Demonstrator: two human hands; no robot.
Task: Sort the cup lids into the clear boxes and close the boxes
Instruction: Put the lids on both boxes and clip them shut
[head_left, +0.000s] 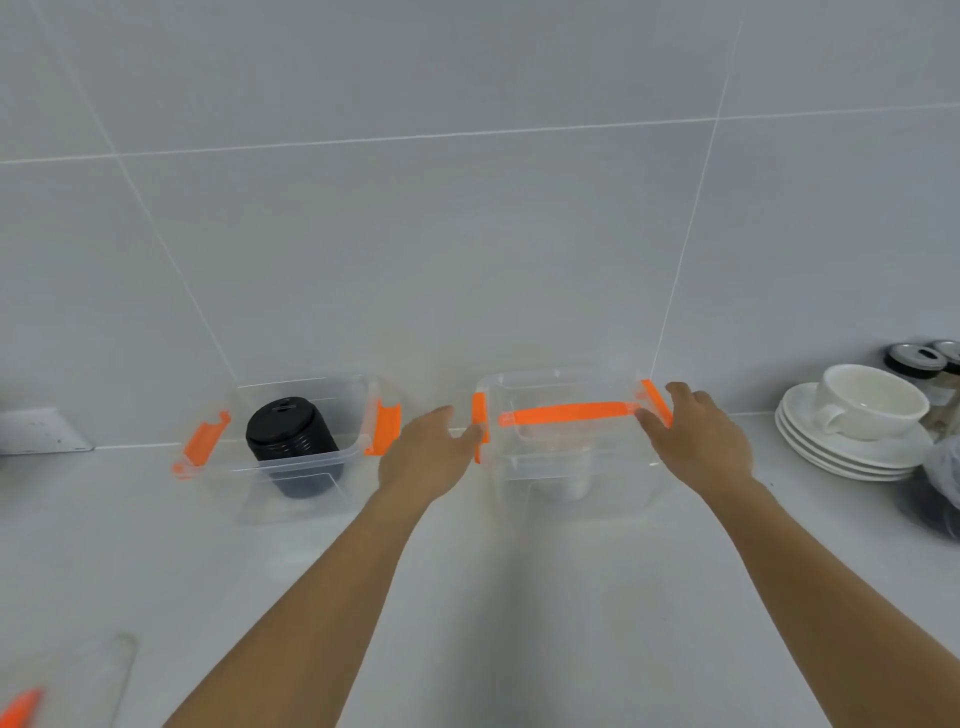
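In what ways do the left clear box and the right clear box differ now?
The left clear box has no cover, while the right clear box wears a cover with an orange handle. The left one holds black lids; the right one's contents look pale and unclear. Only the right box is touched, by both hands. Both have orange side latches.

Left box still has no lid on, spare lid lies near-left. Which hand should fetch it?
Probably left. The left hand sits between both boxes, on the side of the spare lid and open box; the right hand would have to cross over.
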